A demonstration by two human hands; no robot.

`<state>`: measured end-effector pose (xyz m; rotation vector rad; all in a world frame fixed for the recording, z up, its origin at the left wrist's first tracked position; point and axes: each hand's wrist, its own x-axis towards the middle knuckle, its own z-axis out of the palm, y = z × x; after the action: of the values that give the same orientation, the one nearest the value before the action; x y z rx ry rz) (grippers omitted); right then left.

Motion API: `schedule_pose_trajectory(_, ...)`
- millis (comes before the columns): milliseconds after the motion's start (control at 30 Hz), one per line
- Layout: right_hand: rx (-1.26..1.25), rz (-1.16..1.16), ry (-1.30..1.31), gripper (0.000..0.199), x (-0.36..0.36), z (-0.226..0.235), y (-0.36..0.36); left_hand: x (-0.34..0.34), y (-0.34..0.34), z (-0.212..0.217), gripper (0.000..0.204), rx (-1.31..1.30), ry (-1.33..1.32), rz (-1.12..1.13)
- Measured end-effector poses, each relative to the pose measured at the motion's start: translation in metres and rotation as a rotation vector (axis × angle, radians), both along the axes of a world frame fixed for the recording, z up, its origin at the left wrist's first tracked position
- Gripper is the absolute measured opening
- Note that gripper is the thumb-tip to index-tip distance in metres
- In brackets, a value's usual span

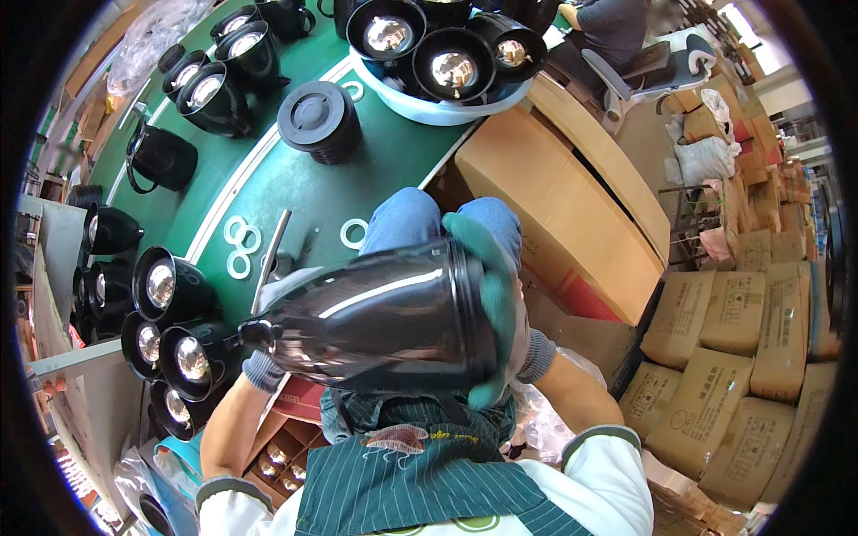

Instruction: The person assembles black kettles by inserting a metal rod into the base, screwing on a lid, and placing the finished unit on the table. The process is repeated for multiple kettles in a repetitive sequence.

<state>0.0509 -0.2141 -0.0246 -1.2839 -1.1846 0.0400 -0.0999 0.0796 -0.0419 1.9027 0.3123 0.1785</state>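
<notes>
A glossy black vacuum jug body [375, 317] lies sideways in front of me, its narrow spout end to the left and its wide end to the right. My right hand [496, 308], in a green and white glove, is closed around the wide end, fingers curled over the rim. My left hand [264, 371] reaches under the narrow end and holds the jug from behind. The jug hides most of that hand; its grey glove cuff shows. Just beyond the narrow end, a metal rod [275, 246] stands up at a slant.
On the green table [304, 205] lie white rings [354, 234] and a stacked dark lid [317, 121]. Black jugs with silvery liners [192, 357] crowd the left; more fill a pale blue basin [438, 109]. Cardboard cartons [702, 402] are piled at right. A person [612, 27] sits farther off.
</notes>
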Motion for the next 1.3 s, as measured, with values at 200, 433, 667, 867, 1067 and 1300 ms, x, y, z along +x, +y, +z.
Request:
schedule_pose_trajectory(200,-0.027,0.214,0.863,0.088,-0.005,-0.052,-0.029,0.019,-0.008,0.104,0.033,0.994,-0.621,-0.386)
schedule_pose_trajectory(433,-0.174,0.133,0.092,0.124,0.001,0.0,-0.028,-0.014,-0.021,0.002,0.04,-0.588,-0.065,0.164)
schedule_pose_trajectory(667,0.34,0.668,1.465,0.061,-0.017,-0.046,-0.026,0.02,-0.011,0.098,0.032,0.954,-0.594,-0.344)
schedule_pose_trajectory(867,-0.156,0.065,0.206,0.089,-0.004,0.034,-0.008,-0.023,-0.001,-0.031,0.031,-0.406,-0.138,0.131)
schedule_pose_trajectory(1067,-0.386,-0.241,0.606,0.069,-0.023,-0.025,-0.012,0.022,-0.01,0.103,0.037,0.879,-0.675,-0.237)
schedule_pose_trajectory(1300,-0.157,0.059,-0.142,0.115,0.01,0.042,-0.009,-0.004,-0.021,-0.002,0.037,-0.44,-0.013,-0.027)
